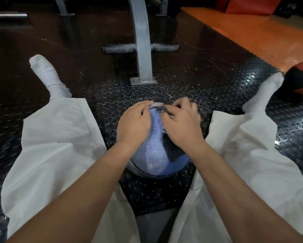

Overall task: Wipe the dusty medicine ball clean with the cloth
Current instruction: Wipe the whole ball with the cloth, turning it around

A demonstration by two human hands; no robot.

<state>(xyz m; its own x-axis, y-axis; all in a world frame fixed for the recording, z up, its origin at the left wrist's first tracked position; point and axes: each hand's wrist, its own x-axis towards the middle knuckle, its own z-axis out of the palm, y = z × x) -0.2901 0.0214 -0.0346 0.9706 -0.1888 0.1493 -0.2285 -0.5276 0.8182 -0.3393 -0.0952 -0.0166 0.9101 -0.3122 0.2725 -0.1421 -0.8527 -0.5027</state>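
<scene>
Since the studded floor (199, 81) gives the medicine ball (178, 163) no cradle between the trouser legs (59, 137), I'd worry a hard push rolls it away. Draped over its top is the cloth (150, 146) — left hand (134, 121) pressing it flat, right hand (182, 123) pinching a dark fold. If that pinch slips, the cloth bunches.

The left hand (136, 122) and right hand (181, 124) hide the top of the ball (152, 155), whose far side and underside are also out of sight. The right hand covers much of the cloth (172, 149), so only a strip at its fingertips and a fold below its palm show. The right edge cuts off a red ball (301, 79), the top edge a grey post (140, 32), and the left edge a blurred bar (6, 15).
</scene>
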